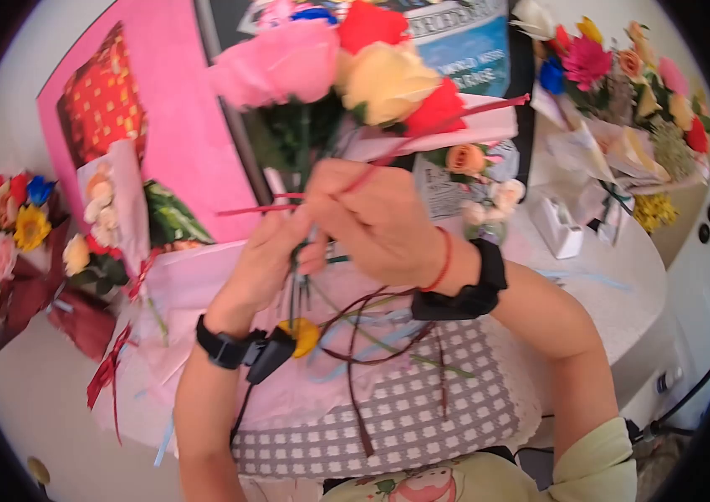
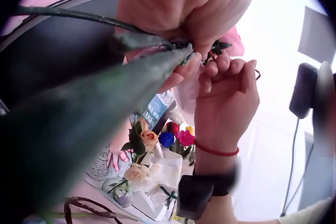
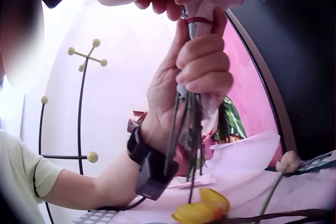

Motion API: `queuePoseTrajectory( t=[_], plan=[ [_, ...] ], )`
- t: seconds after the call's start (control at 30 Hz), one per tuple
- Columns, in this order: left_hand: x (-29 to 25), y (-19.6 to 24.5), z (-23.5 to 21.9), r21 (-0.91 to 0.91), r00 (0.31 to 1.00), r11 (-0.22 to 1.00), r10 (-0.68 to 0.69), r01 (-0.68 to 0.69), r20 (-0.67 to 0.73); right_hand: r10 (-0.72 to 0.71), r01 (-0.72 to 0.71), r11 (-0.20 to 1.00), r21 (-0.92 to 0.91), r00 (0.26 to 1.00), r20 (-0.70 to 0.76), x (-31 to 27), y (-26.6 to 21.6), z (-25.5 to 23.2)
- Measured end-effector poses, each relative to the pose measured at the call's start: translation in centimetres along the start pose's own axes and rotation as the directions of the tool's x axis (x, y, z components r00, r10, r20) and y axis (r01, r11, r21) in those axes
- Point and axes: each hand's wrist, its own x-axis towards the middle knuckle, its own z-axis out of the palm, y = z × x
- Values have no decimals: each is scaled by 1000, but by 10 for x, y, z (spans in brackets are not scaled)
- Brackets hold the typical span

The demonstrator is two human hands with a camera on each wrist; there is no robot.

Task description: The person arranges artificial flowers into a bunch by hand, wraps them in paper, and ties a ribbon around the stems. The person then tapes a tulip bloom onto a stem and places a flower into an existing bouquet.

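In the head view a bouquet [image 1: 301, 63] of pink, cream and red roses is held upright over the table. My left hand [image 1: 255, 263] grips its stems; in the right wrist view the fingers curl round the bundled stems [image 3: 184, 124], whose cut ends hang below. A thin dark red ribbon [image 1: 472, 117] passes across the stems, and part of it shows as a band just above the left hand in the right wrist view. My right hand [image 1: 384, 217] pinches the ribbon close against the left hand. In the left wrist view a large blurred green leaf [image 2: 84, 98] partly covers the work.
A yellow flower [image 1: 303, 336] and loose brown ribbon [image 1: 359, 322] lie on pink paper and a grey checked cloth [image 1: 388, 418]. Wrapped bouquets stand left [image 1: 29, 226] and right [image 1: 631, 100]. A white tape dispenser [image 1: 560, 230] sits right of the hands.
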Motion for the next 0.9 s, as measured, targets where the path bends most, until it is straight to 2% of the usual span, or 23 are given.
queuePoseTrajectory(
  t=[0.03, 0.07, 0.1, 0.17, 0.23, 0.27, 0.33, 0.4, 0.47, 0.5, 0.53, 0.6, 0.63, 0.67, 0.73, 0.77, 0.83, 0.87, 0.9],
  plan=[
    [1, 0, 0, -62, 998, 998, -2, 6, 61, -57, 57, 998, -22, 998, 21, -2, 4, -2],
    [2, -1, -3, -127, 992, 992, 3, 13, 128, -68, 68, 998, 0, 997, 21, -6, 5, -4],
    [3, -1, -7, -121, 994, 993, 6, 8, 112, -65, 64, 998, 16, 997, 46, -11, 7, -6],
    [6, -3, -12, -220, 974, 975, 11, 40, 224, -64, 62, 998, 29, 995, 75, -18, 12, -5],
    [9, -6, -10, -230, 972, 972, 15, 41, 236, 142, -131, 971, 201, 989, -40, -23, 16, -4],
    [9, -8, -10, -237, 968, 970, 12, 49, 249, 142, -132, 971, 200, 989, -36, -25, 15, -3],
    [11, -12, -15, -267, 967, 962, 19, 50, 252, 307, -275, 867, 415, 952, -10, -28, 10, 2],
    [10, -11, -15, -292, 966, 955, 22, 57, 258, 321, -267, 840, 473, 946, -37, -35, 7, 8],
    [7, -4, -9, -294, 989, 955, 10, 34, 149, 401, -351, 789, 505, 916, 10, -36, 4, 6],
    [5, 3, -2, -300, 996, 953, -7, 34, 90, 506, -401, 730, 554, 861, -43, -33, 0, 10],
    [5, 2, -1, -299, 996, 953, -8, 35, 90, 507, -401, 730, 554, 861, -44, -31, 2, 8],
    [5, 2, -1, -303, 991, 953, 30, 10, 127, 621, -406, 542, 735, 784, -24, -21, 10, 1],
    [6, 1, -1, -305, 991, 952, 30, 11, 129, 703, -433, 449, 782, 711, -9, -19, 11, 1],
    [5, 0, -1, -265, 987, 964, 55, -13, 153, 704, -436, 449, 780, 710, -9, -19, 14, -1],
    [5, 0, -1, -225, 981, 974, 78, -36, 180, 785, -385, 117, 915, 601, 153, -24, 26, -1],
    [4, 1, 0, -193, 976, 979, 109, -71, 190, 786, -386, 117, 915, 599, 153, -25, 33, 0],
    [2, 3, 3, -162, 968, 981, 140, -107, 208, 730, -391, -302, 869, 492, 475, -24, 46, 0],
    [1, 6, 8, -116, 957, 988, 125, -97, 264, 701, -558, -224, 799, 477, 530, -20, 52, 3],
    [-2, 7, 12, -70, 944, 994, 106, -89, 311, 697, -586, -164, 794, 500, 513, -20, 55, 3]
  ],
)
